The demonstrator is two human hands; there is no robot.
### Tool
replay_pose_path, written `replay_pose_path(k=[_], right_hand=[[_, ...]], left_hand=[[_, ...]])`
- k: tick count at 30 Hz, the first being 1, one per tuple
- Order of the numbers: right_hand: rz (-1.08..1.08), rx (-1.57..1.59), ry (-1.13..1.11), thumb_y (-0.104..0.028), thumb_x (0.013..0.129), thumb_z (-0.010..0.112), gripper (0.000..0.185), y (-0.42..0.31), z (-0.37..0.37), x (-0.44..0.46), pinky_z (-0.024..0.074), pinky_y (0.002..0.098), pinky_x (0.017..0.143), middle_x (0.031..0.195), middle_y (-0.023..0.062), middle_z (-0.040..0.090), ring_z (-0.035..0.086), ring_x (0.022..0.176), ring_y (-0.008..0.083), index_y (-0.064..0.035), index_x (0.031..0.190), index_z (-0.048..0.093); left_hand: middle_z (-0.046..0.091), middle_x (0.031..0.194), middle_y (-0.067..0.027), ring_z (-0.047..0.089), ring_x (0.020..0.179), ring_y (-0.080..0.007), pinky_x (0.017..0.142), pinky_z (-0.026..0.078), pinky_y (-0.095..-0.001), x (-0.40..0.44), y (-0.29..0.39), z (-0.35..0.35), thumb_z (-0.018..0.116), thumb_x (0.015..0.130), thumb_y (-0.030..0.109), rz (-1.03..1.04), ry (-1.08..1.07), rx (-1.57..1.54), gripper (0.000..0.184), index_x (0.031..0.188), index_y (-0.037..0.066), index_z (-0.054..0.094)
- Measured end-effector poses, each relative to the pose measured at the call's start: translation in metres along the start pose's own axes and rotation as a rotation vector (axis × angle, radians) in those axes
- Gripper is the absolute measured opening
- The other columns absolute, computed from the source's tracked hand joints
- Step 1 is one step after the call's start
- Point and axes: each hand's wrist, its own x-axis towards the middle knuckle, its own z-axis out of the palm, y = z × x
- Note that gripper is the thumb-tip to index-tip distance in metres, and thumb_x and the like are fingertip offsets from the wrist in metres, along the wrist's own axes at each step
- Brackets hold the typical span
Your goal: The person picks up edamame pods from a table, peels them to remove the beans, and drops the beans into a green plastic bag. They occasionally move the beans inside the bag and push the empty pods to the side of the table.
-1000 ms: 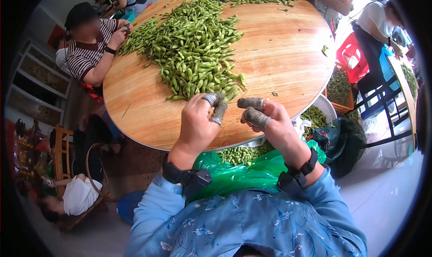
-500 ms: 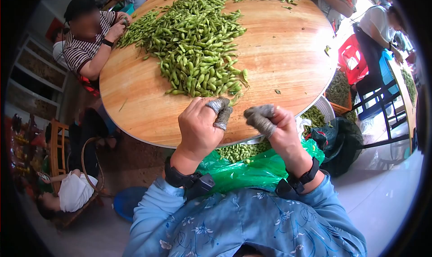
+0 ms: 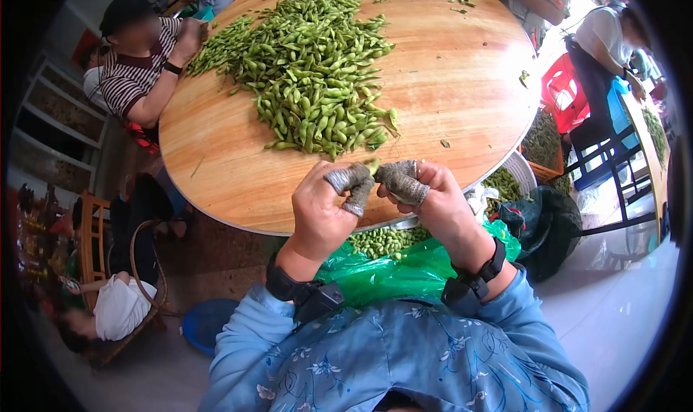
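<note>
Between my two hands, at the near edge of the round wooden table (image 3: 447, 72), is a green soybean pod (image 3: 372, 164). My left hand (image 3: 323, 208) pinches it between thumb and forefinger, both wrapped in grey-brown finger covers. My right hand (image 3: 433, 199), with similar covers, is closed against the pod's right end; its fingertips hide part of the pod. A large pile of soybean pods (image 3: 310, 80) lies on the table just beyond my hands. Below them, shelled green beans (image 3: 388, 242) lie at a green plastic bag (image 3: 390, 278) by my lap.
A person in a striped shirt (image 3: 141, 87) sits at the table's left side. Right of me are a white basket (image 3: 521, 174), a dark bag (image 3: 552, 231) and a red chair (image 3: 563, 90). A blue round item (image 3: 206, 325) sits on the floor at left.
My right hand has moved left to meet the left hand, its fingers now at the pod. The left hand has shifted slightly, still pinching the pod.
</note>
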Motion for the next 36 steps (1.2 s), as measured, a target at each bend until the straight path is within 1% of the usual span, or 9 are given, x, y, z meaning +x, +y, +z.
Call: replay_pose_path(k=[2,7,9,18,28,31,34,35,36], right_hand=[[0.009,0.079,-0.026,-0.014,0.079,0.056,0.013,-0.001,0.001,-0.002,0.0365,0.0175,0.054,0.076,0.0003,0.060,0.048,0.061,0.0036,-0.0040,0.086,0.060],[0.095,0.254,-0.086,-0.016,0.078,0.057,0.013,0.000,0.001,-0.006,0.0355,0.0163,0.051,0.074,-0.0003,0.060,0.048,0.058,0.0030,-0.0058,0.086,0.060],[0.114,0.285,-0.085,-0.017,0.077,0.058,0.013,-0.001,0.002,-0.007,0.0358,0.0161,0.050,0.073,-0.0007,0.060,0.048,0.058,0.0029,-0.0065,0.086,0.060],[0.119,0.151,-0.110,-0.018,0.078,0.056,0.012,-0.003,-0.002,-0.009,0.0344,0.0160,0.050,0.070,-0.0019,0.059,0.047,0.058,0.0022,-0.0075,0.082,0.059],[0.134,0.047,0.011,-0.014,0.078,0.055,0.008,0.007,0.005,-0.010,0.0322,0.0169,0.051,0.069,-0.0027,0.059,0.045,0.059,0.0017,-0.0073,0.081,0.059],[-0.056,-0.032,-0.004,-0.006,0.079,0.056,0.006,-0.002,0.009,-0.011,0.0397,0.0192,0.060,0.071,-0.0014,0.057,0.049,0.067,0.0040,-0.0021,0.082,0.058],[-0.240,-0.131,-0.005,-0.004,0.080,0.054,0.006,0.008,0.010,-0.009,0.0419,0.0212,0.064,0.072,0.0003,0.057,0.050,0.070,0.0060,0.0012,0.082,0.056],[-0.273,-0.140,0.018,-0.004,0.080,0.054,0.007,0.007,0.014,-0.012,0.0415,0.0209,0.062,0.073,0.0005,0.056,0.049,0.069,0.0054,0.0026,0.082,0.055],[-0.268,-0.140,0.018,-0.004,0.080,0.054,0.007,0.009,0.013,-0.013,0.0415,0.0209,0.062,0.073,0.0005,0.056,0.049,0.069,0.0054,0.0026,0.082,0.055]], left_hand=[[0.058,0.076,-0.0090,0.056,0.065,-0.0250,0.057,0.046,-0.0310,0.001,0.001,-0.002,0.066,0.060,-0.001,0.221,-0.055,0.099,0.022,0.080,0.003,0.058],[0.058,0.081,-0.0098,0.056,0.069,-0.0262,0.060,0.047,-0.0325,-0.006,0.003,-0.004,0.065,0.057,-0.003,0.233,-0.049,0.045,0.024,0.079,0.001,0.057],[0.057,0.076,-0.0130,0.057,0.067,-0.0249,0.059,0.047,-0.0293,-0.007,0.001,-0.005,0.065,0.061,-0.007,0.329,-0.090,0.059,0.030,0.087,-0.003,0.050],[0.057,0.078,-0.0142,0.056,0.065,-0.0264,0.057,0.046,-0.0302,-0.009,0.000,-0.010,0.063,0.058,-0.009,0.426,-0.197,0.096,0.031,0.086,-0.004,0.051],[0.056,0.080,-0.0148,0.056,0.065,-0.0280,0.057,0.046,-0.0325,-0.022,0.000,0.000,0.062,0.065,-0.003,0.359,-0.143,0.094,0.025,0.087,-0.002,0.052],[0.054,0.083,-0.0160,0.054,0.072,-0.0318,0.065,0.044,-0.0366,-0.023,0.008,0.004,0.053,0.076,0.002,0.188,-0.181,0.274,0.019,0.094,-0.001,0.049],[0.054,0.083,-0.0174,0.053,0.072,-0.0331,0.066,0.043,-0.0368,-0.024,0.011,0.005,0.052,0.076,0.002,0.093,-0.192,0.147,0.019,0.095,-0.001,0.048],[0.054,0.081,-0.0130,0.054,0.070,-0.0261,0.064,0.044,-0.0332,-0.025,0.009,0.008,0.048,0.082,0.006,0.137,-0.134,0.134,0.014,0.094,-0.001,0.048],[0.054,0.081,-0.0130,0.054,0.070,-0.0261,0.064,0.044,-0.0332,-0.025,0.012,0.009,0.048,0.082,0.006,0.132,-0.135,0.134,0.014,0.094,-0.001,0.048]])
